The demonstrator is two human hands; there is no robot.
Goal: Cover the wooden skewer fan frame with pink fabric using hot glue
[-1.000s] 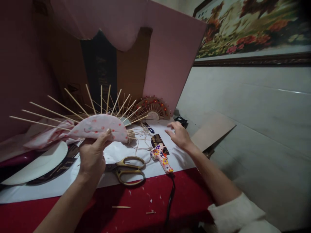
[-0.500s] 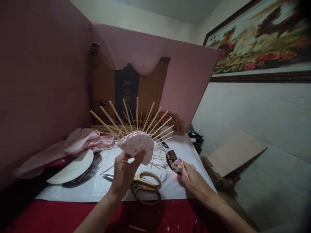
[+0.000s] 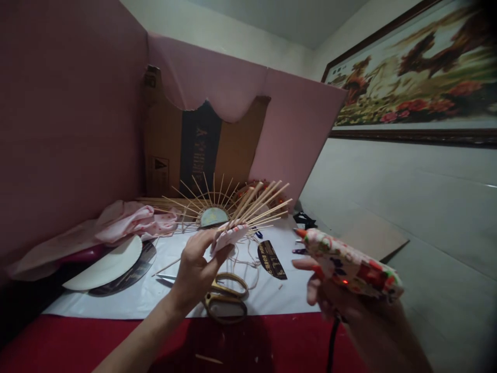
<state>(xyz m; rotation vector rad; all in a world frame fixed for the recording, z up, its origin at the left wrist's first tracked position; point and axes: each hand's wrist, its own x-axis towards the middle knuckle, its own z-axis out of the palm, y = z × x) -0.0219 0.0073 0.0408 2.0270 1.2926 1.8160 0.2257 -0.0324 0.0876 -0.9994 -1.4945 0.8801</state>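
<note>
My left hand [image 3: 198, 267] pinches a half-round, fabric-covered fan piece [image 3: 230, 235] whose wooden skewers [image 3: 261, 203] fan out up and to the right; I see it almost edge-on. My right hand [image 3: 344, 300] grips a glue gun [image 3: 347, 264] wrapped in flowered tape, lifted off the table, its orange nozzle pointing left toward the fan piece. A small red light shows on the gun, and its black cord [image 3: 332, 339] hangs down.
Gold-handled scissors [image 3: 227, 295] lie on white paper [image 3: 163, 290] over a red tablecloth [image 3: 77, 344]. Behind are another skewer fan [image 3: 212, 212], a decorated fan [image 3: 267, 189], pink cloth [image 3: 124, 223], a white plate [image 3: 104, 264], a dark label [image 3: 272, 259] and pink-covered cardboard walls [image 3: 295, 129].
My right hand took the glue gun off the table and raised it toward me. My left hand turned the fan piece so it is nearly edge-on, skewers now pointing right.
</note>
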